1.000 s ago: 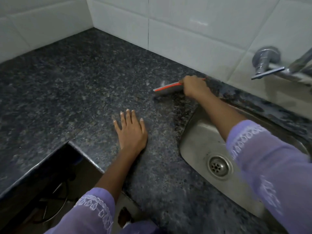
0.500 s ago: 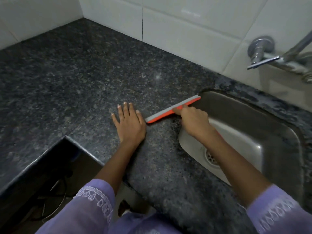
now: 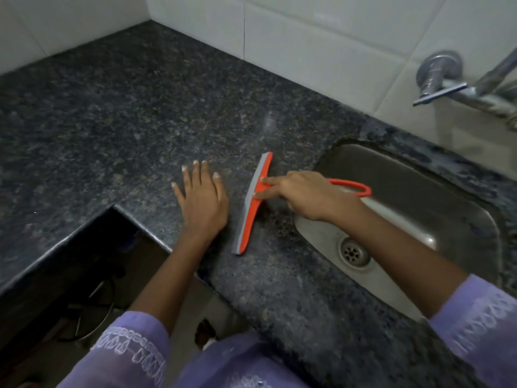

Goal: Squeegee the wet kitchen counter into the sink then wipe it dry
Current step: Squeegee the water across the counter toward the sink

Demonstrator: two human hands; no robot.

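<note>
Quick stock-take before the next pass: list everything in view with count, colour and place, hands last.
squeegee: 1, orange with grey blade, on counter left of sink
counter: 1, dark speckled granite, L-shaped along the wall
sink: 1, steel, set in counter at right
drain: 1, metal, sink bottom
tap: 1, chrome, on wall above sink
wall tiles: many, white, behind counter
left hand: flat on counter
right hand: holds squeegee handle, two fingers extended onto its head
</note>
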